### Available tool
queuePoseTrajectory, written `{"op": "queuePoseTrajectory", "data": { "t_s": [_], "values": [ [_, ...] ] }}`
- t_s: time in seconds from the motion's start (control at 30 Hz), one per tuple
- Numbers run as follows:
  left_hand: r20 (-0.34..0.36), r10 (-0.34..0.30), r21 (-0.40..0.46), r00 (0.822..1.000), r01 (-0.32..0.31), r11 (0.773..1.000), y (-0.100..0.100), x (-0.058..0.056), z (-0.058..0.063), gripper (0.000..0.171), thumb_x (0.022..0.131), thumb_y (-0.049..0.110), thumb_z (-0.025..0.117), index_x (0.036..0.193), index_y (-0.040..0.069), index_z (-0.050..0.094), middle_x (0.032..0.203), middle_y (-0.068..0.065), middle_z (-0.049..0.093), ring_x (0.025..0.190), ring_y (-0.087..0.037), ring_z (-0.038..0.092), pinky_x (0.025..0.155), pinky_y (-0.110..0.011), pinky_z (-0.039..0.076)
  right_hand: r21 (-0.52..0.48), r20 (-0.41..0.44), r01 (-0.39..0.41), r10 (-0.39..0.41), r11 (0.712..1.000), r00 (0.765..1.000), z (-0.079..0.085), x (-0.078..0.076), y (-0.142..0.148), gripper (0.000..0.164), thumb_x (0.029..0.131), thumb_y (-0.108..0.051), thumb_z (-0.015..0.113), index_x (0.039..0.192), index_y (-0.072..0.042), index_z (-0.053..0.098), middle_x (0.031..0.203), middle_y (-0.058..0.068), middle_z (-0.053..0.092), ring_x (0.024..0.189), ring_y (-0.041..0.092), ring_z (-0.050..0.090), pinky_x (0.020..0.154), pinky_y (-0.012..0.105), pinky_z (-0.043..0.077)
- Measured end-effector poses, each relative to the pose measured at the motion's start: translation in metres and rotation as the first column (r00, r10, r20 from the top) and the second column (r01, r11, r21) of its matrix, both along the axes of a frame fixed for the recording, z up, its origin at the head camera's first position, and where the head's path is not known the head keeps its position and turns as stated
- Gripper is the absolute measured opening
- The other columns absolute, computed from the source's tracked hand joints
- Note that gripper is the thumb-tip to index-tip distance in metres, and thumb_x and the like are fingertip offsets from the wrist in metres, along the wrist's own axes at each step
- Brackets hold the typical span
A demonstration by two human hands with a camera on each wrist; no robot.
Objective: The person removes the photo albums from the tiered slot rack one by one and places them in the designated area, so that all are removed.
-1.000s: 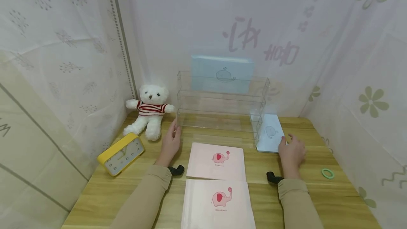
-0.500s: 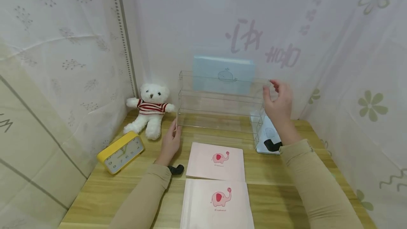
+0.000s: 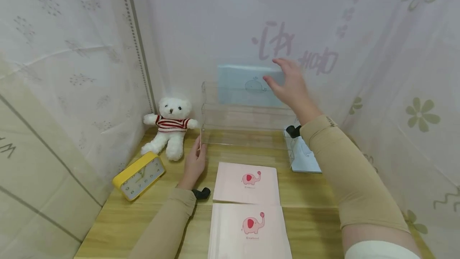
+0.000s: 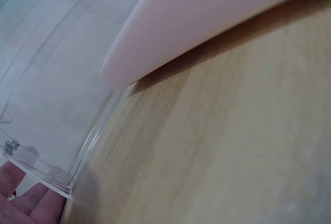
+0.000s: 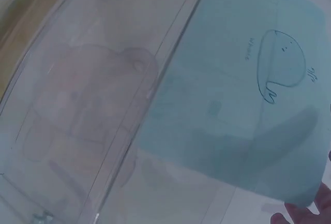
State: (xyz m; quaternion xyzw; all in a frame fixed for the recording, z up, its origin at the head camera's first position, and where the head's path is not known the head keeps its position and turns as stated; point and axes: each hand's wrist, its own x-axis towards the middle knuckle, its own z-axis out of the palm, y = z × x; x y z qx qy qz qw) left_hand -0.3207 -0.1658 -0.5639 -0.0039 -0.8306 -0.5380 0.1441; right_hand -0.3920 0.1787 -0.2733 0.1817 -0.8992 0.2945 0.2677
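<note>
A clear acrylic tiered rack [image 3: 248, 137] stands at the back of the table. My left hand [image 3: 195, 165] holds its lower left side edge; in the left wrist view, the fingers [image 4: 39, 203] lie at its corner. On the rack's top tier stands a light blue booklet [image 3: 233, 85] with a whale drawing. My right hand [image 3: 292, 87] is raised at the booklet's upper right corner, thumb and fingers spread apart. In the right wrist view, the fingertips [image 5: 300, 213] are right at that corner. Two pink elephant booklets, a far one [image 3: 230, 181] and a near one [image 3: 231, 235], lie before the rack.
A white teddy bear [image 3: 172, 131] in a striped sweater sits left of the rack. In front of it stands a yellow alarm clock [image 3: 138, 175]. More blue whale booklets [image 3: 305, 163] lie at the rack's right side, partly behind the right forearm. Patterned curtains [image 3: 201, 23] enclose the table.
My right hand has left the blue booklets at the right, risen past the rack's right end and moved left to the upright booklet. The left hand stays at the rack's side.
</note>
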Motion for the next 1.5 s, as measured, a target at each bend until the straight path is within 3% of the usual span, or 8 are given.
{"op": "queuePoseTrajectory", "data": {
  "t_s": [0.27,0.5,0.73,0.9,1.03,1.2,1.4,1.5],
  "values": [
    [-0.011,0.003,-0.019,1.000,-0.003,1.000,0.002,-0.004,0.002,0.055,0.118,0.033,0.050,0.173,0.030,0.039,0.160,-0.025,0.060,0.126,-0.045,0.074,0.096,-0.062,0.058,0.027,0.050,0.034,-0.035,0.999,0.998,0.002,-0.007,-0.013,0.052,0.107,-0.036,0.075,0.154,-0.019,0.063,0.155,0.017,0.059,0.150,0.040,0.049,0.128,0.056,0.038],
    [0.019,0.018,0.002,1.000,-0.018,1.000,-0.004,0.002,0.004,0.057,0.119,0.039,0.049,0.173,0.027,0.039,0.162,-0.024,0.058,0.132,-0.045,0.071,0.105,-0.064,0.056,-0.087,0.053,0.037,-0.033,0.995,0.998,0.002,-0.006,-0.031,0.033,0.105,-0.023,0.078,0.137,-0.016,0.078,0.145,0.017,0.067,0.144,0.038,0.054,0.127,0.052,0.039],
    [0.020,0.006,-0.003,1.000,-0.006,1.000,-0.006,-0.001,0.003,0.057,0.119,0.041,0.048,0.174,0.030,0.037,0.164,-0.023,0.057,0.132,-0.044,0.071,0.105,-0.063,0.057,-0.243,0.019,0.095,-0.093,0.965,0.995,-0.001,-0.008,-0.045,0.021,0.101,-0.017,0.082,0.121,-0.013,0.084,0.135,0.010,0.075,0.137,0.033,0.061,0.125,0.046,0.043],
    [0.018,-0.014,-0.003,1.000,0.014,1.000,-0.004,0.000,0.005,0.057,0.119,0.039,0.048,0.174,0.029,0.037,0.163,-0.024,0.057,0.133,-0.045,0.071,0.105,-0.064,0.057,-0.324,-0.092,0.079,-0.114,0.943,0.989,-0.002,-0.001,-0.044,0.014,0.103,-0.008,0.077,0.114,-0.007,0.085,0.120,0.016,0.072,0.126,0.036,0.063,0.117,0.047,0.049],
    [0.016,-0.020,-0.004,1.000,0.020,1.000,-0.004,0.000,0.006,0.057,0.119,0.042,0.047,0.174,0.031,0.036,0.165,-0.022,0.056,0.136,-0.045,0.069,0.109,-0.065,0.055,-0.391,-0.234,0.035,-0.136,0.920,0.963,0.004,0.006,-0.039,0.012,0.100,-0.004,0.077,0.109,-0.004,0.086,0.111,0.020,0.070,0.117,0.039,0.065,0.111,0.045,0.050],
    [0.033,-0.024,0.004,0.999,0.024,1.000,-0.003,0.000,0.004,0.058,0.119,0.043,0.048,0.174,0.032,0.035,0.165,-0.022,0.055,0.136,-0.044,0.069,0.111,-0.064,0.054,-0.455,-0.330,-0.019,-0.149,0.890,0.932,0.020,0.024,-0.029,0.010,0.097,-0.008,0.084,0.106,-0.004,0.086,0.102,0.010,0.069,0.113,0.036,0.064,0.105,0.037,0.050],
    [0.028,-0.014,0.006,1.000,0.014,1.000,-0.001,0.001,0.003,0.057,0.119,0.044,0.048,0.174,0.033,0.037,0.164,-0.022,0.056,0.136,-0.045,0.069,0.110,-0.064,0.055,-0.471,-0.414,-0.099,-0.121,0.877,0.902,0.025,0.049,-0.011,0.008,0.094,-0.006,0.087,0.102,-0.003,0.086,0.094,-0.025,0.058,0.102,0.004,0.058,0.102,0.027,0.047],
    [0.019,-0.013,0.006,1.000,0.013,1.000,-0.002,0.001,0.003,0.056,0.119,0.041,0.049,0.173,0.033,0.037,0.164,-0.023,0.057,0.135,-0.045,0.069,0.108,-0.065,0.055,-0.450,-0.428,-0.097,-0.119,0.888,0.896,0.013,0.061,-0.001,0.006,0.094,-0.006,0.087,0.099,-0.003,0.086,0.090,-0.011,0.065,0.100,-0.006,0.051,0.101,0.027,0.047]
  ]
}}
